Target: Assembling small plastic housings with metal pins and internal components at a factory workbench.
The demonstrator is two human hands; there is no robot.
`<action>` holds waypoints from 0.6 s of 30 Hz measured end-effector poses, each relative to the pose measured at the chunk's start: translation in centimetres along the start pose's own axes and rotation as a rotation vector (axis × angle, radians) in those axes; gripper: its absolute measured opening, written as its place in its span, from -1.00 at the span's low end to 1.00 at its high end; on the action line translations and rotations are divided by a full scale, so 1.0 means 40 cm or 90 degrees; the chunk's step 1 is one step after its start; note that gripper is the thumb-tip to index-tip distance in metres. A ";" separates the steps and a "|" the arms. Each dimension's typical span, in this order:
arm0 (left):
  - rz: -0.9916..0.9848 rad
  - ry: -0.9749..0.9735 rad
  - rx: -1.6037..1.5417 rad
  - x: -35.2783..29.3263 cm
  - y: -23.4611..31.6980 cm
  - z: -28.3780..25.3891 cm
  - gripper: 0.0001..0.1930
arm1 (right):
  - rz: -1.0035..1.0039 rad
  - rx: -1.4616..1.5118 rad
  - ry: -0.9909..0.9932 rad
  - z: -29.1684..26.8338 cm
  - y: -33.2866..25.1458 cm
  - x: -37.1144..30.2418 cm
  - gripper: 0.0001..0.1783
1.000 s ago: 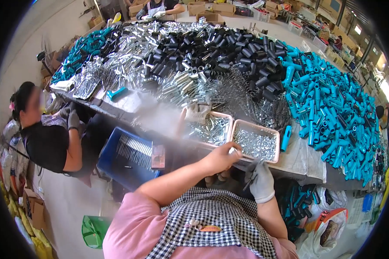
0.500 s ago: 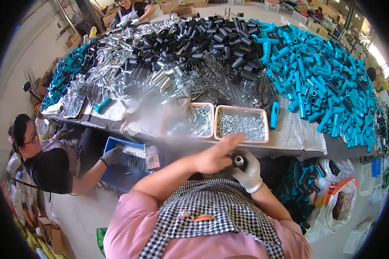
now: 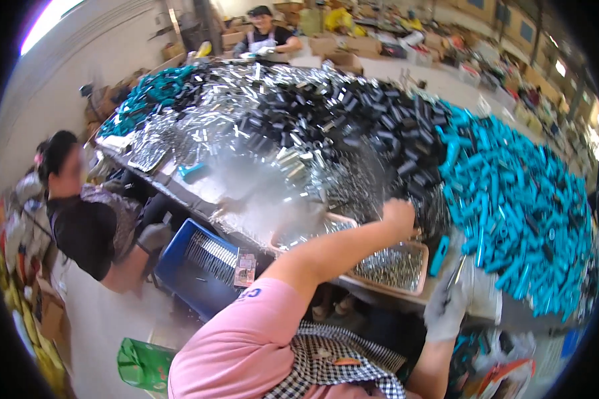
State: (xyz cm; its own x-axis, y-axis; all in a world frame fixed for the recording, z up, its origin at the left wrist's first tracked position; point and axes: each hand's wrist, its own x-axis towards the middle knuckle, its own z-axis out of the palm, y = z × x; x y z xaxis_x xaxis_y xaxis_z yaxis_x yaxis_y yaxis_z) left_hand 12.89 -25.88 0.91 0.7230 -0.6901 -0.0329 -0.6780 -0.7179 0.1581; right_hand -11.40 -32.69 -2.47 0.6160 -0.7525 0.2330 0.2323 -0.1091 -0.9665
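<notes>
"Left hand (image 3: 398, 216) first: where is it?"

"Out over the tabletop (image 3: 209, 193), bare, with curled fingers, between the springs (image 3: 356, 179) and the pale pink tray (image 3: 424, 271). Whether it grips anything I cannot tell — the fingertips are hidden."

"And the other?"

"Right hand (image 3: 451, 302), in a pale glove with grey finger parts, is at the tabletop's near edge, to the right of that tray. A slim silvery piece (image 3: 455, 272) shows by its fingers; blur keeps me from telling whether they are closed on it."

"What is in the tray?"

"Small metal pieces (image 3: 389, 268). It sits along the near edge; a second tray (image 3: 343, 219), just left of it, is partly behind the left forearm (image 3: 333, 256)."

"And around them?"

"One teal tube (image 3: 439, 256) lies just beside the first tray, near the teal heap (image 3: 519, 199) that fills the tabletop's right side. Black sleeves (image 3: 393, 126) are piled beyond the springs — toward the far edge."
</notes>
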 end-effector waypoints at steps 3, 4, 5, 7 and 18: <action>-0.017 -0.001 -0.054 0.035 -0.043 0.043 -0.45 | 0.476 0.254 -0.043 0.059 -0.151 -0.066 -0.70; -0.036 0.012 -0.085 0.030 -0.052 0.037 -0.48 | 0.465 0.226 -0.084 0.041 -0.125 -0.069 -0.70; -0.046 0.041 -0.122 0.024 -0.067 0.031 -0.56 | 0.453 0.200 -0.127 0.044 -0.120 -0.066 -0.69; -0.042 0.014 -0.151 0.015 -0.099 0.012 -0.65 | 0.372 0.080 -0.157 0.058 -0.114 -0.067 -0.65; 0.138 0.241 -0.281 -0.262 -0.397 -0.032 -0.67 | 0.229 -0.082 -0.283 0.140 -0.117 -0.049 -0.53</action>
State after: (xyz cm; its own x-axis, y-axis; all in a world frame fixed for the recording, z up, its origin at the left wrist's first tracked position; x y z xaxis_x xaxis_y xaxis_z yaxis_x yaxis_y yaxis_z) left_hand 16.26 -7.14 0.00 0.6265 -0.6775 0.3854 -0.7546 -0.4035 0.5174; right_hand -9.48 -27.08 2.22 0.9023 -0.4151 -0.1168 -0.1266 0.0039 -0.9919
